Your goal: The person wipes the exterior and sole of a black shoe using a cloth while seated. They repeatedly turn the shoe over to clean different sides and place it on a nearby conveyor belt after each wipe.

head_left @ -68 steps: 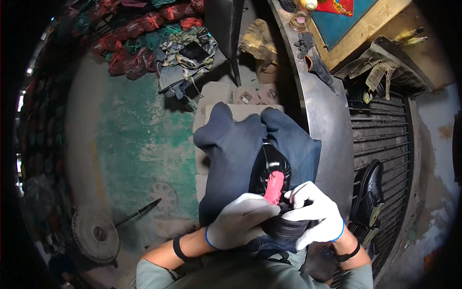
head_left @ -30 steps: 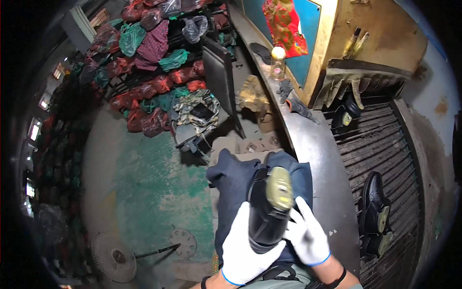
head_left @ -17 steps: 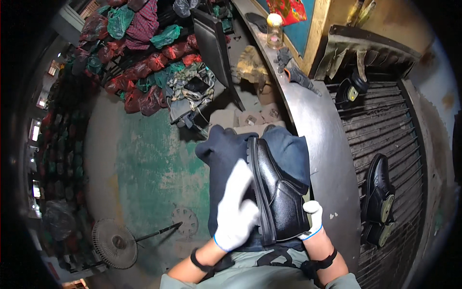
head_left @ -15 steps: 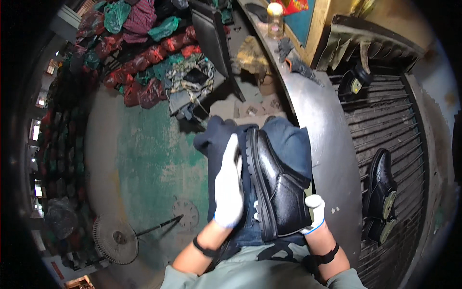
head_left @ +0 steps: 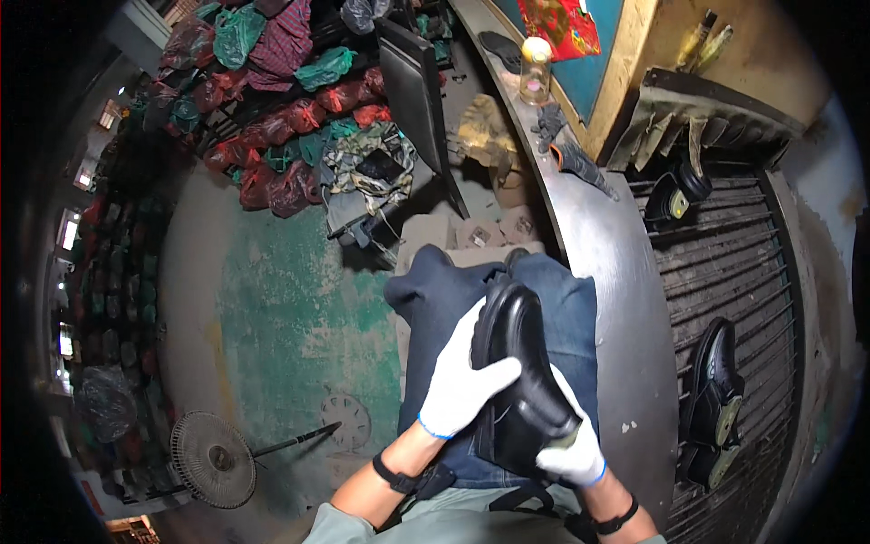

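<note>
By the left edge of the bench [head_left: 633,344], I saw the left hand [head_left: 460,390] and right hand [head_left: 573,451] grasping a black shoe [head_left: 533,385], long axis toe-forward.

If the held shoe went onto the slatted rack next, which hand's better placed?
Probably the right hand: it grips the shoe near the opening, on the side toward the slatted rack. The left hand holds the sole side, farther from the rack.
</note>
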Available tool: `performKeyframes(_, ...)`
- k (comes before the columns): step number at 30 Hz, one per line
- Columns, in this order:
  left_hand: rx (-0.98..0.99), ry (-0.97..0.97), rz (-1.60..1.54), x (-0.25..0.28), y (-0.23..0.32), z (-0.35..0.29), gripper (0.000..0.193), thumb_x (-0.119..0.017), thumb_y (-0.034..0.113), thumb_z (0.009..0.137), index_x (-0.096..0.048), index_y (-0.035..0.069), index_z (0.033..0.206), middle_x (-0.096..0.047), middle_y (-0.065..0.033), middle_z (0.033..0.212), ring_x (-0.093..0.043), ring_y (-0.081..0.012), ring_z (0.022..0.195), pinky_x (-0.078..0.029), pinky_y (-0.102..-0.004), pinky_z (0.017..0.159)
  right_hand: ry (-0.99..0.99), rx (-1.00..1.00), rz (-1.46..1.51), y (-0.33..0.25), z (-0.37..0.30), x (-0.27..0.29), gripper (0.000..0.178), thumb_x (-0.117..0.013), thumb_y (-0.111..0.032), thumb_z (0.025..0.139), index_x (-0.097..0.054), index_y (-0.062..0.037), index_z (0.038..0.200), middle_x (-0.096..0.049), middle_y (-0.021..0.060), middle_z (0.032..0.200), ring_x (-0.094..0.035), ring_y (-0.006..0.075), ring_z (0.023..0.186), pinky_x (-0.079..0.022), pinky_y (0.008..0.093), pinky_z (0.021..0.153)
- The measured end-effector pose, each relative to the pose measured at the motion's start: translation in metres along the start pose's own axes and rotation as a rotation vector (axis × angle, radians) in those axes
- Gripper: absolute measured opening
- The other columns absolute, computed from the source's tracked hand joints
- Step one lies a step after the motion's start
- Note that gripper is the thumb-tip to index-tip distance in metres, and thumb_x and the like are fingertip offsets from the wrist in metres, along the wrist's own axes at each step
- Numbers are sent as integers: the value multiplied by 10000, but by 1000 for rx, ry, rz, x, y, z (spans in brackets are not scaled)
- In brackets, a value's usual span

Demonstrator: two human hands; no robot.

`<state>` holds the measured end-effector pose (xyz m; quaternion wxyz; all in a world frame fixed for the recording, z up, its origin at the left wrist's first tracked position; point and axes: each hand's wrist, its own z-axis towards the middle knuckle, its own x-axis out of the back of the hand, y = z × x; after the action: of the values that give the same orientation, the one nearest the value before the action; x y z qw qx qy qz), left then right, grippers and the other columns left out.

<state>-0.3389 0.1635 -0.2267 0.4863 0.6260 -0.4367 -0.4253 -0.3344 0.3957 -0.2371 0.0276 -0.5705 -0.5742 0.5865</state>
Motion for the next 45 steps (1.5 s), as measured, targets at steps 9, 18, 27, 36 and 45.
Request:
performKeyframes(9,-5,-304,107,67,51,-32,910,-1022,57,716,-592,3,1517,-726,-137,1428,-698,-243,1302,-572,-421,1132,-142,457,-853,-19,36,-39,1287,-1011,-396,764,-271,91,1698,-405,300,1657,-506,435,1503,-438,492,1244)
performKeyframes(18,118,-51,25,60,51,-29,836,-986,82,764,-592,1,1497,-717,-111,1388,-681,-190,1279,-553,-371,1125,-239,485,-997,-18,88,-52,1248,-1011,-294,780,-272,52,1725,-390,270,1700,-452,408,1559,-400,472,1281)
performKeyframes(27,118,-152,-88,91,18,-11,849,-1018,101,730,-610,-6,1467,-717,-92,1368,-678,-186,1252,-533,-375,1129,-214,283,-604,-31,106,-44,1292,-1002,-170,770,-188,8,1758,-311,236,1777,-362,370,1643,-353,496,1329)
performKeyframes(36,126,-126,-238,103,3,-6,808,-968,85,783,-598,-5,1495,-706,-87,1394,-666,-187,1285,-531,-371,1138,-312,698,-1351,-19,123,-59,964,-876,-318,895,-431,1,1687,-410,303,1732,-405,470,1612,-351,535,1314)
performKeyframes(45,40,128,168,39,22,18,596,-882,105,926,-645,-17,1458,-759,-97,1309,-696,-158,1199,-555,-337,1084,-180,115,-753,3,42,-6,1510,-1043,-404,708,-68,77,1756,-244,284,1804,-297,365,1667,-260,460,1351)
